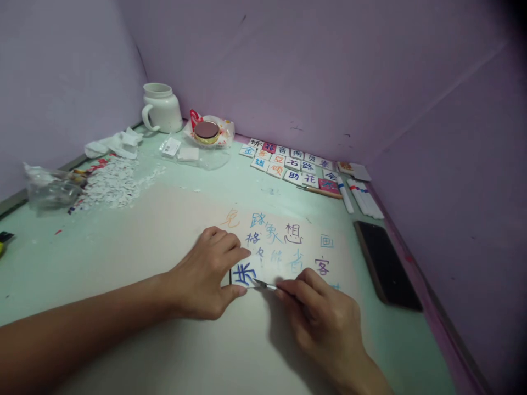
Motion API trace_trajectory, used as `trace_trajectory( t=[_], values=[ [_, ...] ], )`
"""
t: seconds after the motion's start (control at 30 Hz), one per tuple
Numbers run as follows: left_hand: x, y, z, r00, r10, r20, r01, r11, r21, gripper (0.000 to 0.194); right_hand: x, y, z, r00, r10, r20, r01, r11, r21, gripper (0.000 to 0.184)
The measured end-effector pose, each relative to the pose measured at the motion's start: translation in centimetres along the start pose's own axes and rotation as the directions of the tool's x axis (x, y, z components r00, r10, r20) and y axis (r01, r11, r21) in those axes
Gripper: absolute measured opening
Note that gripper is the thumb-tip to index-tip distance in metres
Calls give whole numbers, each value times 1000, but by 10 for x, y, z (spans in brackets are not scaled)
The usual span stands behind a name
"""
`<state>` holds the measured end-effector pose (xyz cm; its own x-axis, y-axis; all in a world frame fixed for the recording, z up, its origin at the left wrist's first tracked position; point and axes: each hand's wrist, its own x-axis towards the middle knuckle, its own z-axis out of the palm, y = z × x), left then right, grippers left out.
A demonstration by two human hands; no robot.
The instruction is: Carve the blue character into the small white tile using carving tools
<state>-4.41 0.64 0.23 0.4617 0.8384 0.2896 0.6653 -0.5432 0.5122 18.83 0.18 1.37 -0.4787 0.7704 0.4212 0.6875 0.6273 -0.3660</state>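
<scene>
A small white tile with a blue handwritten character lies on a pale sheet. My left hand grips the tile's left side, thumb at the lower edge and index finger at the upper. In my right hand is a slim craft knife, pinched between thumb and fingers; its metal tip reaches the tile's right side. Whether the tip cuts into the surface I cannot tell. Characters in orange, blue and purple are written on the sheet just beyond both hands.
Several character tiles stand in rows by the back wall, near a wooden-handled tool and white markers. A phone lies right. White shavings, a plastic bag, a white mug and a round tin are at left and back.
</scene>
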Motion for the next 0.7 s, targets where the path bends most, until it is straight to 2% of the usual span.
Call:
trace_trajectory(
  t=[0.13,0.33,0.53,0.7],
  values=[
    [1,0,1,1000,-2,-9,2,1000,1,40,0,-3,1,999,-20,-46,16,997,-75,21],
    [1,2,0,1000,-12,1,12,1000,3,39,-1,-2,2,999,-34,11,35,987,-157,21],
    [0,2,-1,1000,-7,-6,7,1000,5,38,0,-12,7,997,-51,-60,33,963,-266,29],
    [1,2,-1,1000,-9,9,9,1000,3,38,-2,-17,11,997,-20,-79,-9,939,-344,32]
  ],
)
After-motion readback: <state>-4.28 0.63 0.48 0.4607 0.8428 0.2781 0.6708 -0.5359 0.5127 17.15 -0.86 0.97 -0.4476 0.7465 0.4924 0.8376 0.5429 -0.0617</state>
